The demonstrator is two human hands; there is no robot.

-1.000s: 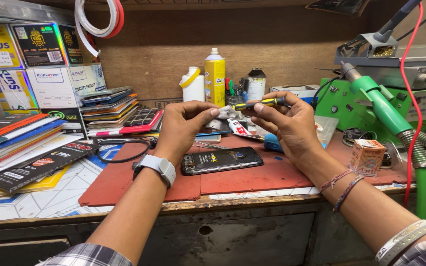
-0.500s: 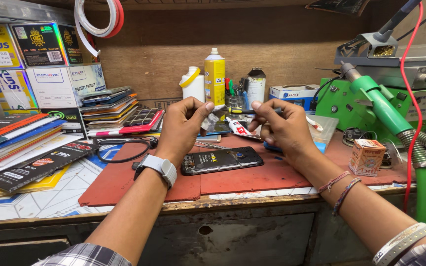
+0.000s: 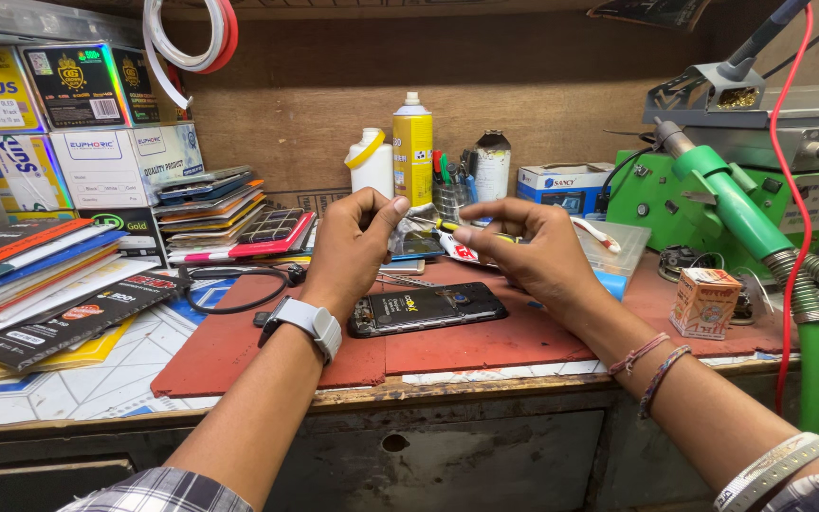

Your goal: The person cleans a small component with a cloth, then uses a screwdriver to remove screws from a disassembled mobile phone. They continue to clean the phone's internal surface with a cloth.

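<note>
A black phone (image 3: 428,308) with its back cover off lies on a red mat (image 3: 239,346) in the middle of the bench. My left hand (image 3: 357,245) hovers above the phone's left end, its fingertips pinched on a small part I cannot make out. My right hand (image 3: 533,251) is raised just to the right, holding a thin yellow-handled tool (image 3: 462,228) whose tip points left toward the left fingers. The two hands almost meet above the phone.
Stacks of phone parts and boxes (image 3: 59,237) crowd the left. A yellow spray can (image 3: 413,152), white bottles and a pen holder stand at the back. A green machine with hose (image 3: 741,204) fills the right, with a small orange box (image 3: 705,301) beside it.
Both hands have lowered a little and drawn closer together. The yellow tool now points at the left fingertips instead of being held level higher up.
</note>
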